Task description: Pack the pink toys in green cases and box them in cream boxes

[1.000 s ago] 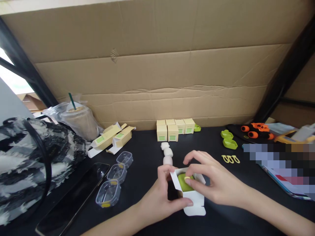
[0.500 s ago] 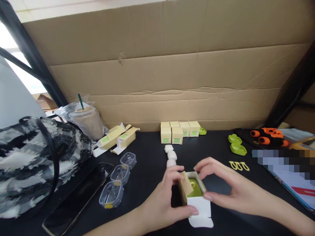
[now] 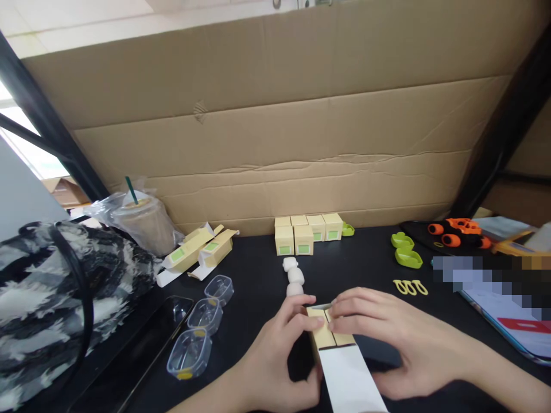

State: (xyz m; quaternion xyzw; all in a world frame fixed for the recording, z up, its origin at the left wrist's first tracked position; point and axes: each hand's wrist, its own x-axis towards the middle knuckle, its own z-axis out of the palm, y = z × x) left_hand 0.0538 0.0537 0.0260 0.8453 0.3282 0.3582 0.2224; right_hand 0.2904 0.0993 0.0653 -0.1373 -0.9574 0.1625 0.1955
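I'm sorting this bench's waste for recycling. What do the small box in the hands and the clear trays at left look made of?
The small box held by both the left hand and the right hand looks like thin matte paperboard: folded flaps, white inner face. The clear trays look like thin glossy moulded plastic: see-through, with highlights on rounded rims.

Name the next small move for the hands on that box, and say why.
Probably fold the long white flap over the top and tuck it in. The left hand and right hand hold the box with its two tan side flaps pressed down and meeting, while the white flap lies open toward the person.
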